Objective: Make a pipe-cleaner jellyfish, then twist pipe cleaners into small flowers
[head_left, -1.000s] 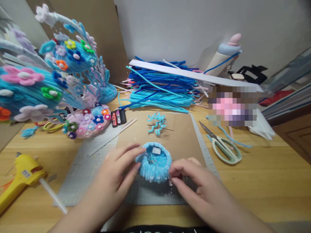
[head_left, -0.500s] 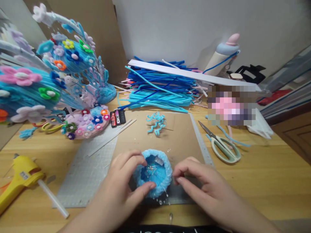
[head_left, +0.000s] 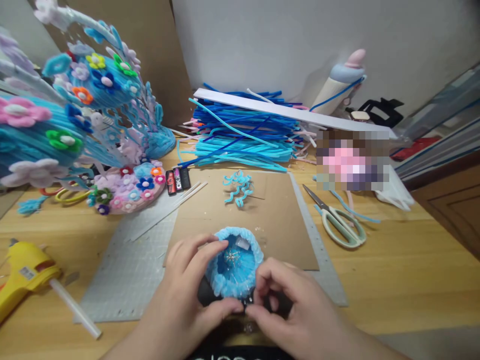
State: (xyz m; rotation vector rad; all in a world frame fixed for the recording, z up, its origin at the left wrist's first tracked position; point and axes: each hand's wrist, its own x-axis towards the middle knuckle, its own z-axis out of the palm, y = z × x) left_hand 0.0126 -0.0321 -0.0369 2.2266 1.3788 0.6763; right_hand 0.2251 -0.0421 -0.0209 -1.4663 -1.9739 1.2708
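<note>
The glue gun [head_left: 26,270] at 9 o'clock is cut off by the left frame edge, as is the flowered pipe-cleaner sculpture [head_left: 56,115] at 10 o'clock. The left hand [head_left: 187,285] is curled closed around the blue fuzzy cup [head_left: 234,265], fingers on the rim at the cup's 9 o'clock and thumb under its lower edge. The cup sits near 6 o'clock on the cardboard sheet [head_left: 277,220]; small glittery parts inside it are hard to make out. The right hand [head_left: 288,305] pinches at the cup's 5 o'clock edge; what it pinches is too small to identify. The scissors [head_left: 339,222] lie at 3 o'clock, well apart.
</note>
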